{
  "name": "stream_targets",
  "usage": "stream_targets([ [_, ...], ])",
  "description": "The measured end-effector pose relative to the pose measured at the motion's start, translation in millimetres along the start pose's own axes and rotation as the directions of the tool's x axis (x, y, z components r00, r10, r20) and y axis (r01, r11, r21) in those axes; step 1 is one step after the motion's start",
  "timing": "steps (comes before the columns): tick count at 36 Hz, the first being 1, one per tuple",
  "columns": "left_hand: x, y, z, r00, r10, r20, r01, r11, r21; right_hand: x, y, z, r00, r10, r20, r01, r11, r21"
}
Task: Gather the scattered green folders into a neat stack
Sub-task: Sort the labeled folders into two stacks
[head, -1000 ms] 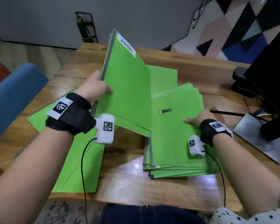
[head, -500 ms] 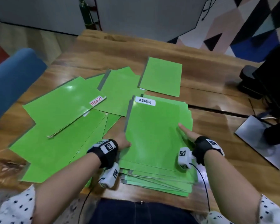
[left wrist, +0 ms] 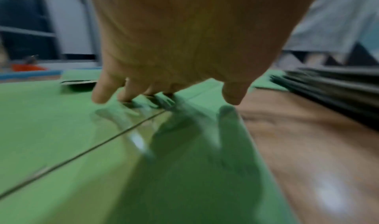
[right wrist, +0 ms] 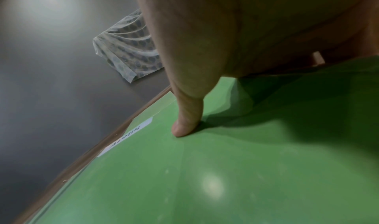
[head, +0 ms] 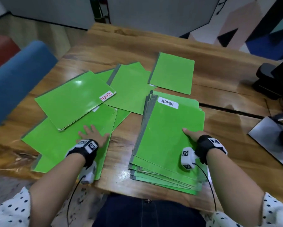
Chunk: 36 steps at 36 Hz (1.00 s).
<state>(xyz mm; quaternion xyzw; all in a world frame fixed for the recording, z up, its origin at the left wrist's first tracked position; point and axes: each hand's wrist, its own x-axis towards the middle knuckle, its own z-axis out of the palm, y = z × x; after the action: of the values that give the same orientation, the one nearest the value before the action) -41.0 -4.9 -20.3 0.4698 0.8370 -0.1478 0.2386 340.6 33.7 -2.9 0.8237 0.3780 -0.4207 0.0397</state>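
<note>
A rough stack of green folders (head: 167,136) lies on the wooden table (head: 121,145) in front of me on the right, its top one labelled ADMIN. My right hand (head: 191,134) rests at the stack's right edge. Its thumb (right wrist: 186,127) lies straight on the top folder (right wrist: 205,178), and the other fingers are hidden past the edge. My left hand (head: 91,135) lies spread and flat on a large loose folder (head: 55,145) to the left. Its fingertips (left wrist: 127,96) touch the green cover. More loose folders overlap behind: one with a red ADMIN label (head: 73,99), one in the middle (head: 129,89), one farther back (head: 172,72).
A blue chair back (head: 14,79) stands close at the table's left side. On the right are a grey sheet (head: 268,141) under dark equipment and a black device (head: 266,79). A strip of bare wood separates the stack from the loose folders.
A second ago my left hand held a folder upright; it laid it on the stack, then moved left onto the loose folders. My right hand stayed at the stack's right edge.
</note>
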Motion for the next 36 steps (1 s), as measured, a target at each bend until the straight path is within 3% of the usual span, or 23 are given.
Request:
stream_targets([
  [6, -37.7, 29.8, 18.1, 0.988, 0.152, 0.028, -0.153, 0.986, 0.058, -1.6, -3.7, 1.1, 1.000, 0.025, -0.011, -0.025, 1.000, 0.012],
  [9, -51.3, 47.6, 15.6, 0.940, 0.333, 0.071, -0.332, 0.943, -0.026, -1.7, -2.6, 2.5, 0.999, 0.030, -0.020, -0.029, 0.998, 0.048],
  [12, -53.1, 50.8, 2.4, 0.884, 0.467, 0.016, -0.462, 0.878, -0.129, -1.9, -1.2, 3.4, 0.999, 0.024, -0.030, -0.023, 0.999, 0.048],
  [15, -27.1, 36.8, -13.5, 0.901, 0.409, -0.144, -0.426, 0.896, -0.121, -3.6, -0.9, 3.8, 0.999, 0.026, -0.033, -0.025, 0.999, 0.038],
  [18, 9.0, 10.2, -28.9, 0.933, 0.249, -0.259, -0.253, 0.967, 0.018, -4.9, -1.4, 4.1, 0.999, 0.033, -0.028, -0.032, 0.999, 0.023],
  [20, 27.3, -8.7, -35.4, 0.953, 0.119, -0.277, -0.086, 0.988, 0.128, -4.7, -2.0, 4.5, 0.999, 0.037, -0.028, -0.036, 0.999, 0.031],
  [22, 39.4, -21.8, -34.1, 0.965, 0.068, -0.253, -0.022, 0.983, 0.180, -3.8, -2.3, 4.3, 0.999, 0.039, -0.032, -0.038, 0.998, 0.040],
  [30, 35.6, -20.2, -26.5, 0.975, 0.204, -0.084, -0.174, 0.947, 0.270, -5.8, -3.9, 3.2, 0.998, 0.058, -0.018, -0.058, 0.998, 0.011],
  [34, 9.4, 2.8, -39.3, 0.933, 0.346, -0.095, -0.317, 0.920, 0.232, -7.5, -5.4, 3.0, 0.999, 0.049, -0.016, -0.049, 0.999, 0.008],
  [36, -14.8, 20.5, -42.2, 0.915, 0.402, -0.022, -0.384, 0.888, 0.254, -8.0, -5.7, 3.2, 0.999, 0.045, -0.016, -0.045, 0.999, -0.001],
])
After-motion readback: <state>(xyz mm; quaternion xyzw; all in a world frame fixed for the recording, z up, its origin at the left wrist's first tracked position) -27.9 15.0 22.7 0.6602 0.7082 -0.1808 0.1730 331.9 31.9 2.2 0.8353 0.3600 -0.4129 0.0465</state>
